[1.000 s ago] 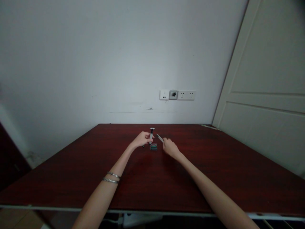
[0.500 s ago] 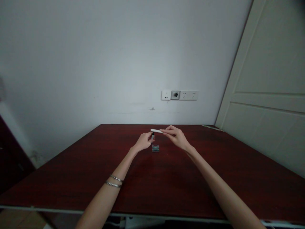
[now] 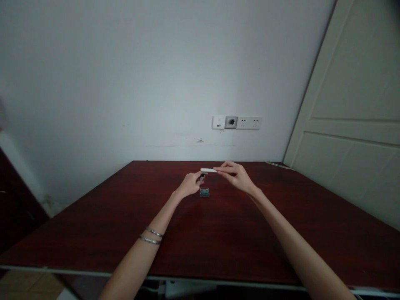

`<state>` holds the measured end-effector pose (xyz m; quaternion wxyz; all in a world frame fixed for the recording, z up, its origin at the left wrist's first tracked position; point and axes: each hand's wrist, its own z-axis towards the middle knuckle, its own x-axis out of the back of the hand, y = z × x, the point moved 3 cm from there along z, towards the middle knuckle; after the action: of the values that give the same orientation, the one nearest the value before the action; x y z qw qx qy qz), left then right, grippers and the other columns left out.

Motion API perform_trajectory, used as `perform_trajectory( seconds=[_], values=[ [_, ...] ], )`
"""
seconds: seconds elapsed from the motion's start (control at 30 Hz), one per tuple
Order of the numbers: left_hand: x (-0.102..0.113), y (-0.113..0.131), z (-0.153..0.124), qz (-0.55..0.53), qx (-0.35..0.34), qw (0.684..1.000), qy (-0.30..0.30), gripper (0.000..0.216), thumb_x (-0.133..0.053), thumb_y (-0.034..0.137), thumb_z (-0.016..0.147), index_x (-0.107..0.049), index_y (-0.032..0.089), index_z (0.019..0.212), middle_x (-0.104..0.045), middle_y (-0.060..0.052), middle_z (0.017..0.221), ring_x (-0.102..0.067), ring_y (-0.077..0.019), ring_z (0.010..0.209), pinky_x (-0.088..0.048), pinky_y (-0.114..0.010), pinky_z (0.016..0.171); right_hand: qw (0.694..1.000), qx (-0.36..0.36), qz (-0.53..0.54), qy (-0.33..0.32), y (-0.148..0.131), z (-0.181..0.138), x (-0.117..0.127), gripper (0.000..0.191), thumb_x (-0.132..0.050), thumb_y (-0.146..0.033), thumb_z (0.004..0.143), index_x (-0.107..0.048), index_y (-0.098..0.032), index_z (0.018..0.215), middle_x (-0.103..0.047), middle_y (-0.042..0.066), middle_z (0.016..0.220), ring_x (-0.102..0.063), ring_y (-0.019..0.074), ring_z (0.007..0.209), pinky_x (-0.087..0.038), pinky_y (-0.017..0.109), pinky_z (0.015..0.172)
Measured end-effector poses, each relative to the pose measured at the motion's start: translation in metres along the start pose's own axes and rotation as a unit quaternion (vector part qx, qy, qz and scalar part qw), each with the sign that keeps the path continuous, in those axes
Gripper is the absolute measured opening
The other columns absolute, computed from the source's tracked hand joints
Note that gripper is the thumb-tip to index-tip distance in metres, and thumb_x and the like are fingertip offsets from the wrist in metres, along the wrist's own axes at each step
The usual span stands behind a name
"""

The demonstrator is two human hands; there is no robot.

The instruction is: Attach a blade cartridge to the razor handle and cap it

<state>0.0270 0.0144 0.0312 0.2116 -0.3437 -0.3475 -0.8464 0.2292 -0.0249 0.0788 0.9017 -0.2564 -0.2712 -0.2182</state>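
Observation:
My left hand (image 3: 189, 184) is closed round a small dark upright tool (image 3: 202, 177) near the middle of the dark red table (image 3: 218, 233). My right hand (image 3: 238, 175) pinches a thin white flat piece (image 3: 208, 170) and holds it level across the top of that tool. Just below both hands a small teal and dark box (image 3: 204, 192) lies on the table. Two silver bangles sit on my left wrist.
A white wall rises behind the table, with a row of sockets (image 3: 236, 122) above the far edge. A pale door (image 3: 353, 112) stands at the right. Dark furniture (image 3: 15, 204) shows at the left edge.
My right hand rose from the table and turned the white piece flat over the top of the tool in my left hand. The left hand stayed nearly in place.

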Motion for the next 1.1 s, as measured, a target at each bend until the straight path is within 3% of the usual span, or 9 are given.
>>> perform_trajectory(
  seconds=[0.2,0.33,0.47,0.67,0.9,1.1],
  values=[
    [0.006,0.003,0.0,0.016,-0.012,1.0,0.009,0.015,-0.052,0.01,0.075,-0.062,0.014,0.087,-0.065,-0.001,0.072,-0.055,-0.0099,0.06,-0.035,-0.017,0.057,1.0,-0.009,-0.012,-0.005,0.016,-0.012,0.01,0.027,-0.053,-0.035,0.084,-0.067,-0.028,0.105,-0.061,0.004,0.082,-0.055,0.0136,0.067,-0.042,0.026,0.06],
    [0.005,0.005,-0.001,0.026,-0.01,1.0,-0.008,0.018,-0.052,0.01,0.075,-0.062,0.015,0.089,-0.066,-0.002,0.074,-0.057,-0.0114,0.063,-0.036,-0.018,0.059,1.0,-0.002,0.007,0.007,0.006,-0.007,0.01,0.027,-0.051,-0.035,0.085,-0.067,-0.027,0.106,-0.061,0.004,0.084,-0.055,0.0135,0.068,-0.043,0.026,0.062],
    [0.006,0.008,-0.004,0.032,0.006,0.999,-0.021,0.019,-0.051,0.008,0.075,-0.062,0.014,0.088,-0.066,-0.003,0.073,-0.059,-0.0128,0.065,-0.037,-0.018,0.06,1.0,0.017,-0.012,-0.022,-0.007,-0.001,0.001,0.027,-0.052,-0.034,0.085,-0.065,-0.03,0.108,-0.06,0.004,0.086,-0.055,0.0132,0.07,-0.042,0.026,0.063],
    [0.013,0.009,-0.012,0.028,0.013,0.999,-0.016,0.015,-0.052,0.011,0.075,-0.061,0.015,0.086,-0.062,0.0,0.069,-0.054,-0.0104,0.058,-0.035,-0.018,0.057,0.999,0.006,-0.039,-0.029,0.007,-0.013,0.008,0.026,-0.053,-0.034,0.084,-0.066,-0.031,0.107,-0.06,0.004,0.084,-0.054,0.0131,0.068,-0.043,0.025,0.062],
    [0.005,0.01,-0.012,0.031,0.014,0.999,-0.013,0.014,-0.052,0.011,0.074,-0.062,0.015,0.084,-0.061,-0.001,0.065,-0.052,-0.0109,0.056,-0.034,-0.019,0.057,1.0,0.021,-0.019,-0.009,-0.01,-0.008,-0.002,0.028,-0.051,-0.035,0.086,-0.063,-0.03,0.111,-0.059,0.004,0.086,-0.053,0.0131,0.069,-0.042,0.025,0.061],
    [0.008,0.008,-0.015,0.027,0.008,1.0,-0.009,0.012,-0.054,0.015,0.075,-0.062,0.015,0.085,-0.059,0.001,0.062,-0.05,-0.0102,0.053,-0.033,-0.019,0.056,0.998,0.016,-0.06,-0.024,0.002,-0.021,0.006,0.027,-0.051,-0.035,0.086,-0.064,-0.032,0.109,-0.058,0.003,0.084,-0.052,0.0121,0.066,-0.04,0.024,0.059]
  ],
)
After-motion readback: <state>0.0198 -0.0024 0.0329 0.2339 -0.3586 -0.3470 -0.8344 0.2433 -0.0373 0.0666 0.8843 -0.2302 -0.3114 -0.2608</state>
